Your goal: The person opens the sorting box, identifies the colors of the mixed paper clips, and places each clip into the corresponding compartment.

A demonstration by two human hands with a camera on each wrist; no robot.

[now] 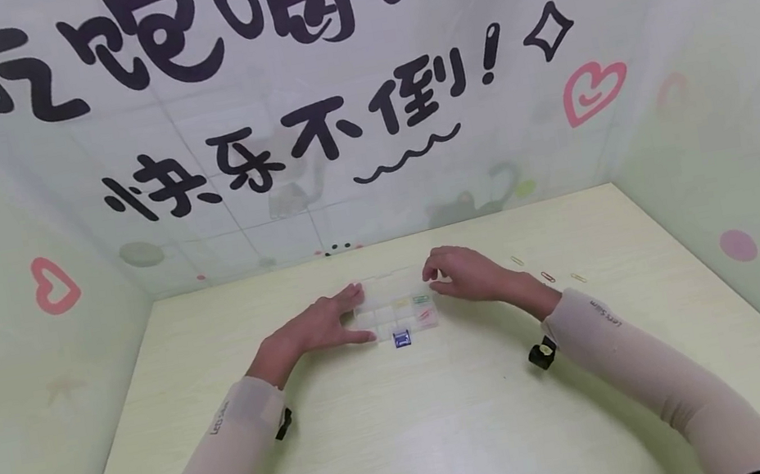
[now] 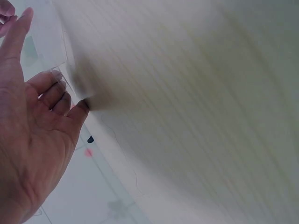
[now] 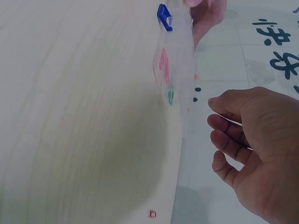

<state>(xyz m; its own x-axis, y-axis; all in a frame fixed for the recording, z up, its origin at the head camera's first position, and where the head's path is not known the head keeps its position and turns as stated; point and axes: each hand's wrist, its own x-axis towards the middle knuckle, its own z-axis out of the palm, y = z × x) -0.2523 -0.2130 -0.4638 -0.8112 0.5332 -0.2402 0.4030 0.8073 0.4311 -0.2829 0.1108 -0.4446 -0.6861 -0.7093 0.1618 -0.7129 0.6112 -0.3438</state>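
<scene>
My left hand (image 1: 323, 325) rests with fingers straight against the left end of a clear compartment box (image 1: 395, 309) on the worktop (image 1: 454, 424); my right hand (image 1: 464, 273), fingers loosely curled, holds nothing beside its right end. The box's long axis runs left to right, blue clasp (image 1: 403, 339) facing me, and its contents are hard to make out beyond a few coloured paper clips (image 3: 164, 65).

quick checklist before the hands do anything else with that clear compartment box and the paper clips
1. Clear compartment box flat on the table: ok.
2. Left hand touching the box's left side, fingers straight: ok.
3. Right hand gripping the box: not ok, fingers curled just beside its right end, holding nothing.
4. Blue latch fastened: cannot tell.
5. All paper clips in the box: not ok, loose clips lie on the table to the right.
6. Clips already in compartments: ok, pink and green ones visible.
</scene>
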